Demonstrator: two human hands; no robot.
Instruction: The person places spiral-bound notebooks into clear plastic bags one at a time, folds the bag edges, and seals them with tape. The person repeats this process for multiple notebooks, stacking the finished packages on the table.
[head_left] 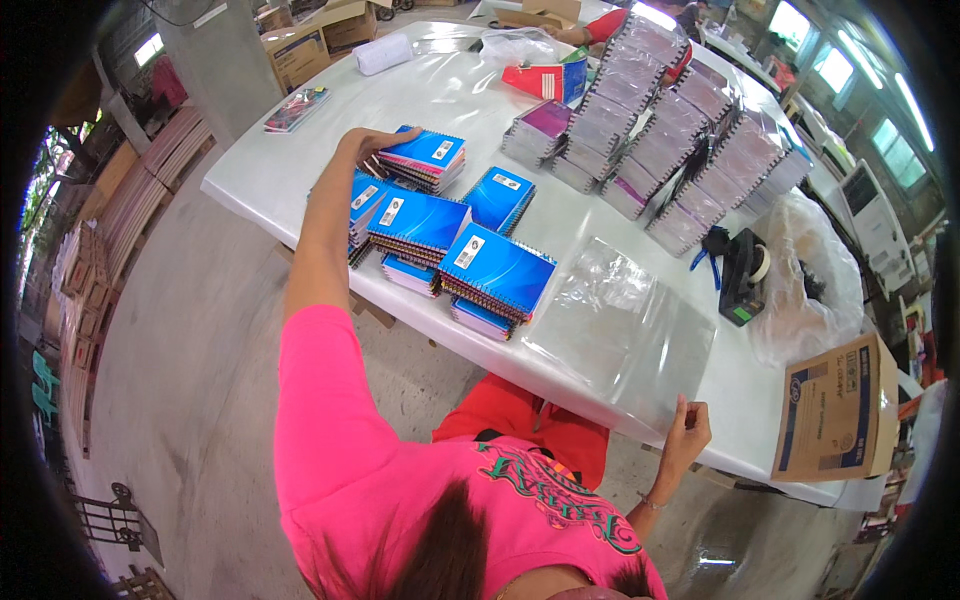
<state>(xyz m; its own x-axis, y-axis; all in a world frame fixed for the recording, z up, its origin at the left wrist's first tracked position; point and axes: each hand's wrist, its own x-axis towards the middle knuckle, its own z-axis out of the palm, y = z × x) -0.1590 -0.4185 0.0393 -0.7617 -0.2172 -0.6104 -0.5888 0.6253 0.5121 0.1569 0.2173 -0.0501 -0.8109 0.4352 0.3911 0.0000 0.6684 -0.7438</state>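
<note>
My left hand (pixel 372 142) reaches across the table to a stack of spiral notebooks (pixel 430 148) with blue covers. Its fingers curl round the left end of that stack. More blue spiral notebooks (pixel 420 222) stand in stacks closer to me, some laid crosswise on others. My right hand (pixel 687 435) is at the table's front edge, its fingertips pinched at the near corner of a clear plastic bag (pixel 610 325). That bag lies flat beside the nearest notebook stack (pixel 498 265).
Tall rows of plastic-wrapped spiral notebooks (pixel 630 95) stand at the back right. A tape dispenser (pixel 742 275), a crumpled plastic bag (pixel 815 290) and a cardboard box (pixel 835 410) line the right. Across the white table (pixel 265 165), a person's red sleeve (pixel 605 25) shows.
</note>
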